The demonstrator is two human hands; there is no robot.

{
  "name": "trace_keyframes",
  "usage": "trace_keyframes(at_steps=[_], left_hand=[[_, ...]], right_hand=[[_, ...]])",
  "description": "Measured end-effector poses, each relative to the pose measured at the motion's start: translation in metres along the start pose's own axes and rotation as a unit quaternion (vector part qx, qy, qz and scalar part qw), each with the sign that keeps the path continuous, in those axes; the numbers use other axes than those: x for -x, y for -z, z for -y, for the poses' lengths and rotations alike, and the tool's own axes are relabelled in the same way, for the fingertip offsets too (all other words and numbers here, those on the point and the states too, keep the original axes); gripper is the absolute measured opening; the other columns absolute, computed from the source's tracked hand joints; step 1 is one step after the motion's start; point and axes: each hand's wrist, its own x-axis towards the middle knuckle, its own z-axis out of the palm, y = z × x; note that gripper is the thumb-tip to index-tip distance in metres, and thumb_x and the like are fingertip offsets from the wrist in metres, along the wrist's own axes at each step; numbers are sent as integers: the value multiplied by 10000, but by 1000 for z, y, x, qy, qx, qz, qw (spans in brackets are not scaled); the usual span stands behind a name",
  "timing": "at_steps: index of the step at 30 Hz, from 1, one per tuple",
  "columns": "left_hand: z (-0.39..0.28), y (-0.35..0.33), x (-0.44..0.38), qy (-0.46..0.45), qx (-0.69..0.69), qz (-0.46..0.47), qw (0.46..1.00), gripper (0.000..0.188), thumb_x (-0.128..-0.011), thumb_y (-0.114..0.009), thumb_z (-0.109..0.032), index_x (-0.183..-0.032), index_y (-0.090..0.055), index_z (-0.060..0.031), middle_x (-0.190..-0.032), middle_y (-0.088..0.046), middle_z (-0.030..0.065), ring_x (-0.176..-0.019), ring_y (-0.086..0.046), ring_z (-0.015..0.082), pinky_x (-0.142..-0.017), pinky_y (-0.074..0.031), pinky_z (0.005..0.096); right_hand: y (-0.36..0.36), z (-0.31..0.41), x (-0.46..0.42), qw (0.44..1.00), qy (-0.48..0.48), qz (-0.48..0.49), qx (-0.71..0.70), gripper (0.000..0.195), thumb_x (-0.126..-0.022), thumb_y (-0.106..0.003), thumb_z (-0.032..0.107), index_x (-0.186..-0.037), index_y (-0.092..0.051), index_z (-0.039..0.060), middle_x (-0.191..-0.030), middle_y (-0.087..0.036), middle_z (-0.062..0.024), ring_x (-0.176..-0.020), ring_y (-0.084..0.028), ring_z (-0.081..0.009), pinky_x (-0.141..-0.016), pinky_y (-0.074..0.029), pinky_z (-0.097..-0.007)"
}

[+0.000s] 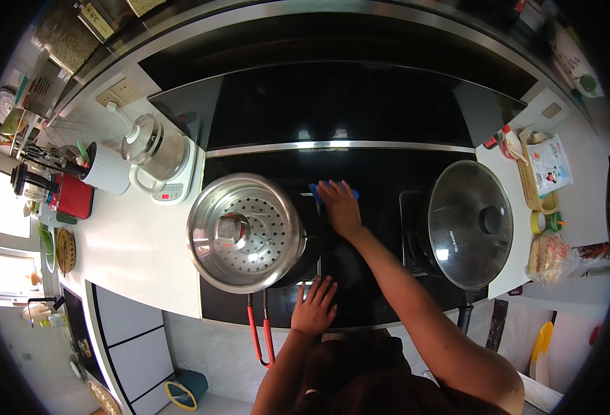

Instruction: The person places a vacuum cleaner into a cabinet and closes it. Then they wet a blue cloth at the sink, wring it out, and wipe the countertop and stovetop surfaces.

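Note:
A blue cloth [356, 194] lies under my right hand [341, 207], which presses it against the black glass cooktop [367, 171] between the two burners. Most of the cloth is hidden by the fingers. My left hand [313, 308] rests palm down near the cooktop's front edge, fingers spread and nothing in them. Just left of it, a steel pot with a perforated steamer insert [263, 228] sits over the left burner. Red-handled tongs or a similar long-handled tool [261, 337] stick out below that pot. Over the right burner stands a dark pan with a glass lid [466, 223].
On the left counter stand a glass electric kettle [157, 150], a white utensil holder [108, 168] and a red knife block [74, 196]. A woven basket [530, 181] with packets and a bagged food item [546, 257] sit at right. The pan's black handle [465, 316] projects past the front edge.

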Motion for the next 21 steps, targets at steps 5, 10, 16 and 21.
trace_keyframes(at_steps=[5, 10, 16, 21], left_hand=[[0, -1, -2, -1, -3, -4, 1000, 563, -830, -553, -335, -1347, -426, -150, -1441, -347, 60, -1336, -300, 257, -1084, -195, 523], [0, -5, 0, -1, -3, -5, 1000, 561, -830, -553, -333, -1346, -428, -150, -1440, -348, 61, -1334, -300, 260, -1080, -200, 524], [-3, 0, -2, -4, -10, 4, 1000, 553, -831, -550, -339, -1342, -435, -161, -1434, -358, 44, -1333, -310, 236, -1081, -210, 521], [-1, -1, -2, -4, -10, -2, 1000, 566, -814, -561, -324, -1336, -434, -144, -1421, -365, 63, -1314, -326, 267, -1071, -211, 538]], right_hand=[[37, 33, 92, 999, -44, 14, -3, 392, -782, -528, 14, -1165, -600, 58, -1286, -529, -74, -1244, -434, -281, -1077, -272, -475], [47, 34, 124, 997, -66, -21, -21, 384, -784, -545, 12, -1162, -607, 49, -1292, -524, -90, -1253, -425, -307, -1071, -274, -507], [17, -74, -4, 968, -133, -190, 98, 415, -799, -546, -11, -1211, -546, 31, -1304, -499, -119, -1225, -434, -347, -1063, -280, -511], [5, -86, -32, 976, -160, -103, 108, 407, -819, -550, 46, -1225, -538, 18, -1293, -514, -117, -1228, -448, -304, -1078, -274, -460]])
